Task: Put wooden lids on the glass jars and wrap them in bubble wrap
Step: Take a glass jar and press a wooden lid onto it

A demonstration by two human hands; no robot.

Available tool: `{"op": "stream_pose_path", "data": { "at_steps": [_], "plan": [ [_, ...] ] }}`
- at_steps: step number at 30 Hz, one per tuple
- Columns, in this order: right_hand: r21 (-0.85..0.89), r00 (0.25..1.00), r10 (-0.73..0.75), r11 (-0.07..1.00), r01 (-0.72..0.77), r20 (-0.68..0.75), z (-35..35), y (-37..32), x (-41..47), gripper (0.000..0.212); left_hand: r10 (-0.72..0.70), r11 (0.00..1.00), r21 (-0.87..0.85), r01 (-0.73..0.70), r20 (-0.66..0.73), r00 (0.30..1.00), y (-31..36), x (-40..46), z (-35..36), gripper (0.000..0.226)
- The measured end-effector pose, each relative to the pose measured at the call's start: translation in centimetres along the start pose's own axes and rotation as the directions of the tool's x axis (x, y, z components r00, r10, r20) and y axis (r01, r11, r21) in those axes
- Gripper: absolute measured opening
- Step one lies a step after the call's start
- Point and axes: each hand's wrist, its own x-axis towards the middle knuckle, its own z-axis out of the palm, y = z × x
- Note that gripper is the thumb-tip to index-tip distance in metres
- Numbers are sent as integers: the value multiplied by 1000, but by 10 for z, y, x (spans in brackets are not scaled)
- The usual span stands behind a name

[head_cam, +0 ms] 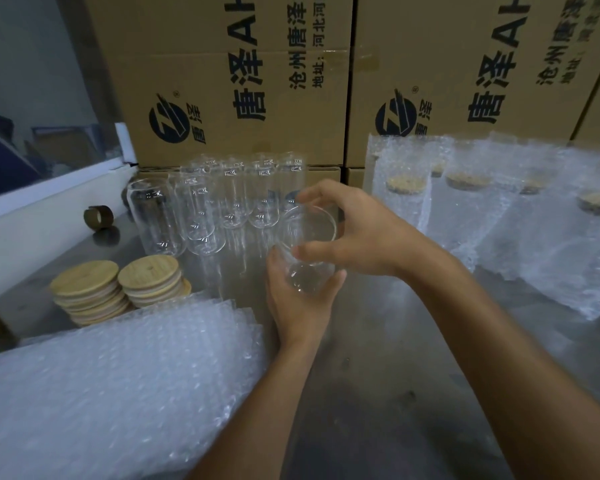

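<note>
A clear glass jar (307, 244) without a lid is held over the middle of the steel table. My left hand (295, 306) cups its base from below, fingers curled round it. My right hand (354, 233) grips the jar's rim from the right, thumb in front and fingers behind. Several more empty glass jars (201, 209) stand in rows just behind and to the left. Two stacks of round wooden lids (118, 289) sit at the left. A pile of bubble wrap sheets (118, 382) lies in the near left.
Several lidded jars wrapped in bubble wrap (499, 209) lie at the right. Large printed cardboard boxes (243, 81) wall off the back. A brown tape roll (98, 217) sits at the left by a white ledge (49, 195). Bare steel table (378, 375) shows between my arms.
</note>
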Motion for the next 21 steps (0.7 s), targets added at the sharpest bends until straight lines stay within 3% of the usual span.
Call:
{"op": "stream_pose_path", "data": {
  "at_steps": [2,7,12,14,18,21],
  "plan": [
    [-37,1000,-4,999,5,29,-2,-1,0,75,-3,1000,13,3,-3,1000,-2,1,0,104],
    [-62,999,17,998,-14,49,1,-1,-1,72,0,1000,4,0,-21,1000,-5,3,0,104],
    [-153,995,7,988,-23,-102,15,-3,1,68,53,994,101,-50,-32,998,-10,2,1,83],
    [-186,980,-13,982,-24,-197,20,-2,2,60,62,991,120,-57,-41,997,-9,1,1,86],
    [-53,946,41,997,-62,-322,23,5,6,44,26,999,48,-25,-16,1000,-8,-1,1,88],
    [117,946,88,992,-53,-313,18,9,9,32,28,999,24,-27,-25,999,-5,-2,2,90]
  ]
}}
